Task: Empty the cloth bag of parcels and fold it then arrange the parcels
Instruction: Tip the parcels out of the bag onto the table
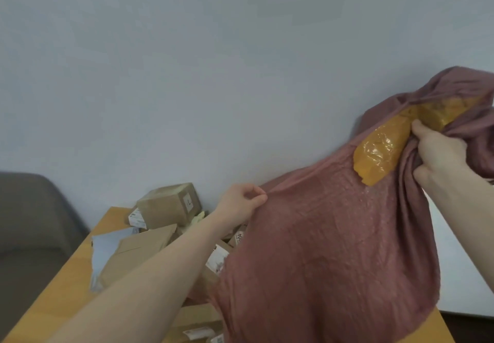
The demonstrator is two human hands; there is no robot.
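A dusty-pink cloth bag (328,249) hangs lifted above the wooden table (66,289). My left hand (242,203) pinches its left edge. My right hand (438,153) grips bunched cloth higher up on the right. A yellow plastic-wrapped parcel (382,153) sticks out of the cloth just left of my right hand, tilted. Several brown cardboard parcels lie heaped on the table under and left of the bag, among them a taped box (171,203) at the back and a flat brown envelope (139,252).
A grey-white mailer (107,246) lies at the heap's left side. More labelled boxes (197,324) sit near the table's front edge. A grey chair (29,222) stands left of the table. A plain wall is right behind it.
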